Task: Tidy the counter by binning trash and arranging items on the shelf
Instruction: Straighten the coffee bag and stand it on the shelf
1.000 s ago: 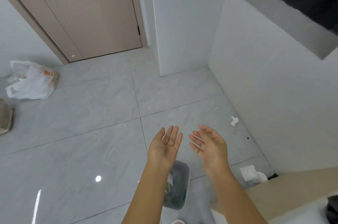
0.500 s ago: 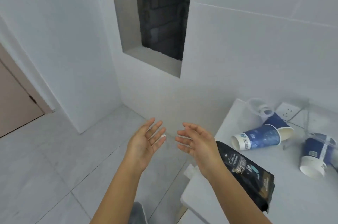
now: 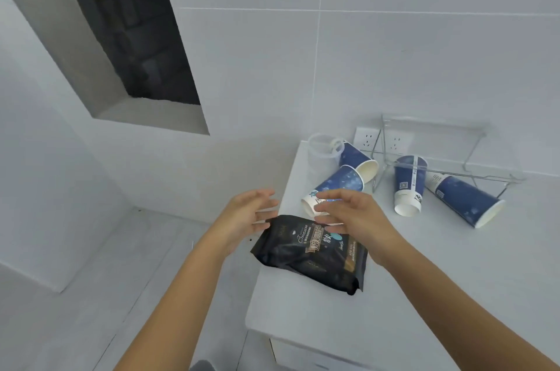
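Observation:
A black foil packet (image 3: 309, 254) lies near the left edge of the white counter (image 3: 439, 295). My left hand (image 3: 245, 216) hovers open just left of the packet's top corner, fingers spread. Over the packet's upper edge my right hand (image 3: 351, 213) is open too, palm down, partly covering a tipped blue paper cup (image 3: 339, 182). More blue cups lie on their sides: one (image 3: 359, 160) behind it, one (image 3: 407, 185) under the wire shelf (image 3: 436, 143), one (image 3: 466, 199) to the right. A clear plastic cup (image 3: 321, 152) stands at the counter's back left corner.
Wall sockets (image 3: 368, 140) sit behind the cups on the tiled wall. A recessed dark niche (image 3: 133, 37) opens in the wall at upper left. The grey floor (image 3: 75, 295) drops away left of the counter; a grey bin rim (image 3: 201, 366) shows at the bottom edge.
My view swung from the floor and bin up to the counter. Both empty hands moved right and forward, reaching the black packet.

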